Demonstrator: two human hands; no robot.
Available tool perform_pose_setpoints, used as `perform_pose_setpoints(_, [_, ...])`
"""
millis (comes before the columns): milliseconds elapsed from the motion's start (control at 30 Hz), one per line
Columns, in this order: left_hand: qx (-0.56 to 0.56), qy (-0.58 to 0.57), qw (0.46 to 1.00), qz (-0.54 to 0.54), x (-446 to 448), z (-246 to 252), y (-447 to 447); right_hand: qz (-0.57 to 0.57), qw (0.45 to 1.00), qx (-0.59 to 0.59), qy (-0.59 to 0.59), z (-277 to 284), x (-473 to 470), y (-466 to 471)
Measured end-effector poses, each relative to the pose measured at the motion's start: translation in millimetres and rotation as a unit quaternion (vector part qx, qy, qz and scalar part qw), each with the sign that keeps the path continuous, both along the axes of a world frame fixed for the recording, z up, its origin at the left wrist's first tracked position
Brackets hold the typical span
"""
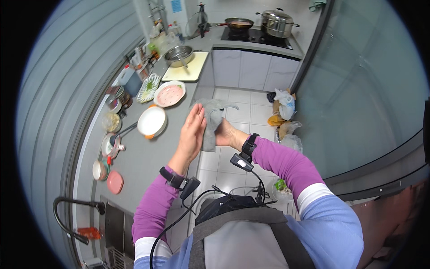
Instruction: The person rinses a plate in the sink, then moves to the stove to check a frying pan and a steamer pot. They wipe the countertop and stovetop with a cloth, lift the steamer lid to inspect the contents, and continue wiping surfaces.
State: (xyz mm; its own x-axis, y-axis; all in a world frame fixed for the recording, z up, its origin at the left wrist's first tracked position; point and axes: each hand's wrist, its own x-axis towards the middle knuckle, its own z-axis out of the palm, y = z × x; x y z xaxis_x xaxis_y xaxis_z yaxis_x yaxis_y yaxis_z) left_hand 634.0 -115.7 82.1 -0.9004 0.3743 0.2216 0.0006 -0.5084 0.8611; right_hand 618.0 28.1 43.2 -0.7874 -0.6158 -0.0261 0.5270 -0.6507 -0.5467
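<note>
A grey cloth point(210, 126) is held between my two hands in front of my body, with its folds spread over the top and one end hanging down. My left hand point(192, 132) lies flat along the cloth's left side, fingers straight and together. On the other side, my right hand point(225, 133) grips the cloth, its fingers mostly hidden behind the fabric. To the left of my hands, a white bowl with orange handles point(152, 121) rests on the grey countertop point(147, 164). Beyond it is a pink-and-white oval dish point(170, 94).
A cutting board point(200, 62) carries a steel pan point(178, 56). A frying pan point(239, 23) and a steel steamer pot point(277, 24) stand on the cooktop point(255, 37). The sink point(116, 223) is at lower left. Plastic bags point(285, 104) lie by the glass door point(362, 94).
</note>
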Motion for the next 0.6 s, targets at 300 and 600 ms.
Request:
perform_pose_setpoints(300, [0.139, -0.205, 0.964, -0.098, -115, -28, 145, -0.27, 0.954, -0.089, -0.092, 5, -79, 82])
perform_pose_setpoints(600, [0.097, -0.136, 0.984, -0.068, -273, 6, 227, -0.259, 0.96, -0.016, -0.102, 25, -183, 177])
